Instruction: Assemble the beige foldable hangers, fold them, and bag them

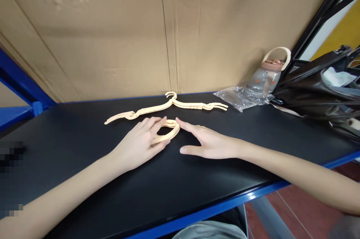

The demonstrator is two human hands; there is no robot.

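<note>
A cream folded hanger (176,131), curled into a ring shape, lies on the black tabletop. My left hand (142,137) grips it from the left, with the fingers over its far side and the thumb along its near side; part of it is hidden under the palm. With its index fingertip, my right hand (212,142) touches the ring's right edge. That hand is open, its thumb held well apart from the index finger. Just behind lies a second cream folding hanger (157,108), spread out, its hook pointing to the back and its arm ends bent.
At the back right a clear water bottle (260,79) with a pinkish lid stands by a crumpled plastic bag (236,95). A dark leather bag (317,89) rests at the right edge. Cardboard (112,36) walls the back; a blue rim (225,207) edges the table (112,197).
</note>
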